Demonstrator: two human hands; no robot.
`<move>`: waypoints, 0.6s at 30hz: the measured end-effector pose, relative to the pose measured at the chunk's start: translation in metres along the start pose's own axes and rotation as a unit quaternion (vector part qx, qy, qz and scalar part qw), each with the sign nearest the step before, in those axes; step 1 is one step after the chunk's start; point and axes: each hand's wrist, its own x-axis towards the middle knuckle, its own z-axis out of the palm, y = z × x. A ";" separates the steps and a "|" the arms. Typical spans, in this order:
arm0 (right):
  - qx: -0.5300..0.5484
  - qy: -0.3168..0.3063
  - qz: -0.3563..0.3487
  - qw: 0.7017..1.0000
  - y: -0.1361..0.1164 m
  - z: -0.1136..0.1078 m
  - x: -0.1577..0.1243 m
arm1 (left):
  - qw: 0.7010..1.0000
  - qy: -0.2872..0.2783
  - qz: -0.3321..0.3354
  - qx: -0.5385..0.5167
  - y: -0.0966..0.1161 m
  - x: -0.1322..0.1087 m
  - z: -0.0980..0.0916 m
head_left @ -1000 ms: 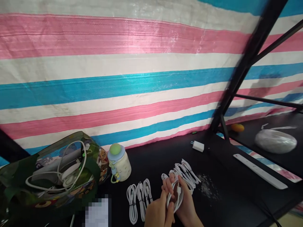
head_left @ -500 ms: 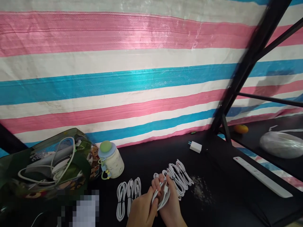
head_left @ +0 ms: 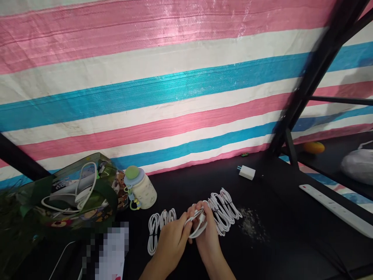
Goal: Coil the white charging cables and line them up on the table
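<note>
Striped pink, white and blue tarpaulin (head_left: 175,89) backs a black table (head_left: 276,233), where the left hand (head_left: 170,243) and right hand (head_left: 208,237) close firmly around a looped white cable (head_left: 198,225), keeping its loops together, between coiled white cables (head_left: 153,233) at left and a larger white cable bundle (head_left: 224,212) at right.

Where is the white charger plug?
In the head view, the white charger plug sits on the black table by the striped tarp, just beyond the bundled white cables.

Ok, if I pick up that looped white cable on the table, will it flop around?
Probably yes: the white cable is thin and bends into soft loops. The dark band around its middle may keep it bundled. It looks light, and lying flat, it seems unlikely to roll.
</note>
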 end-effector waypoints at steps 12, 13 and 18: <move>-0.226 0.024 -0.101 0.969 -0.017 0.033 0.041 | 0.989 0.102 -0.075 0.081 -0.006 0.036 -0.013; -0.239 0.024 -0.100 0.966 -0.016 0.032 0.043 | 0.986 0.107 -0.078 0.099 -0.007 0.035 -0.014; -0.294 0.018 -0.120 0.948 -0.011 0.022 0.045 | 0.979 0.088 -0.085 0.163 -0.010 0.029 -0.013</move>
